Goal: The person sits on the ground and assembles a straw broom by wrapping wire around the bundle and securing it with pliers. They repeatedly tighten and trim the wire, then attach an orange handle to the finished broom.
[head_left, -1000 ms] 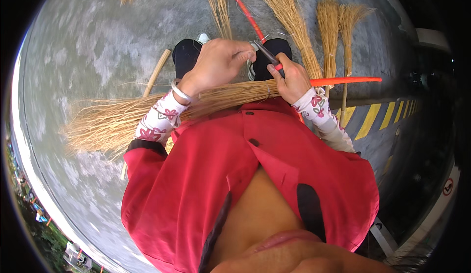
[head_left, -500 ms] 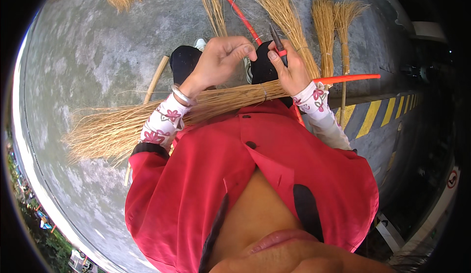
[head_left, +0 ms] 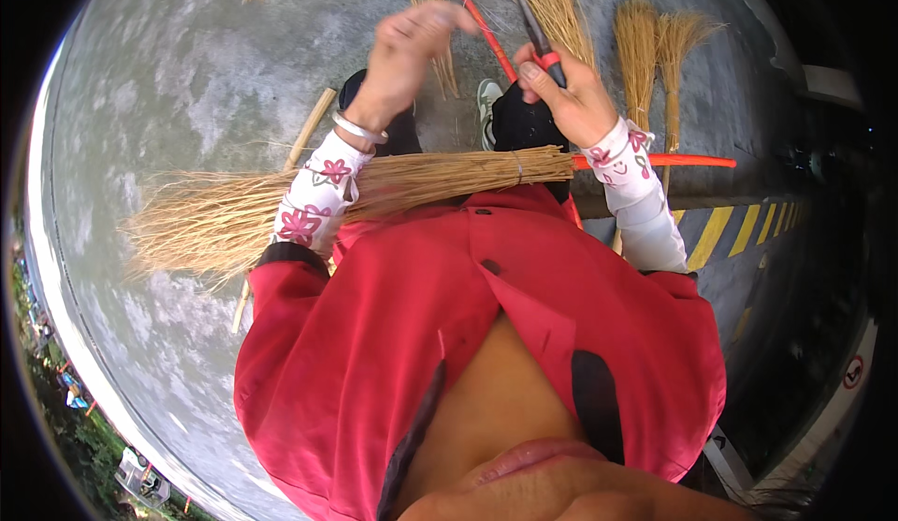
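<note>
A straw broom (head_left: pixel 421 180) lies across my lap, its bristles fanning to the left and its orange handle (head_left: pixel 673 160) sticking out to the right. A thin band circles the bundle near the handle. My right hand (head_left: pixel 572 100) is raised above the broom and grips pliers (head_left: pixel 535 27) with red handles, jaws pointing away from me. My left hand (head_left: pixel 416 49) is lifted higher, to the left of the pliers, with its fingers pinched together and blurred. Whether they hold something thin I cannot tell.
Several more straw brooms (head_left: pixel 641 49) lie on the grey concrete floor ahead, one of them with a red handle (head_left: pixel 482 16). A wooden stick (head_left: pixel 309 133) lies to the left under the bristles. A yellow-and-black striped kerb (head_left: pixel 720 231) runs on the right.
Both hands have risen from the broom's bound neck. The left hand pulled up and away to the left; the right hand lifted the pliers and turned them to point away.
</note>
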`<action>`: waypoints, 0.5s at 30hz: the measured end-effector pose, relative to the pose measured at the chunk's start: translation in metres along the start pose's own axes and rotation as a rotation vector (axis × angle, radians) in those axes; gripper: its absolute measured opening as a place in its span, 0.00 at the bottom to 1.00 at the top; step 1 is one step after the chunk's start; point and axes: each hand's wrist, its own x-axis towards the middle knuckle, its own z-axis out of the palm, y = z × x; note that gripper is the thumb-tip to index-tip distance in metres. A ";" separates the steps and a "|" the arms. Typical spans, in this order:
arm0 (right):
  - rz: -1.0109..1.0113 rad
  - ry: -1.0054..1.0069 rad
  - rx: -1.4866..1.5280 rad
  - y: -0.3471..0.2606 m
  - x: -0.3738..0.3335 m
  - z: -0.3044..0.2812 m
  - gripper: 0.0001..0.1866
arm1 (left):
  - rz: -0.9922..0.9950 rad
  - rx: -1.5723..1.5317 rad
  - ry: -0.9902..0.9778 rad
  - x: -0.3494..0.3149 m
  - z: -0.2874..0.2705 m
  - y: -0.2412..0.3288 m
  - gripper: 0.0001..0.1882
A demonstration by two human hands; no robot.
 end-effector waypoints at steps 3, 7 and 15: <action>0.289 -0.234 0.443 0.008 -0.007 0.023 0.15 | 0.123 -0.269 0.204 0.008 -0.021 0.001 0.14; 0.489 -0.406 0.891 0.028 -0.015 0.070 0.21 | 0.011 -0.179 0.197 -0.003 -0.030 -0.017 0.15; 0.638 0.008 0.792 0.101 0.020 0.097 0.15 | 0.010 -0.252 0.159 -0.013 -0.040 -0.034 0.16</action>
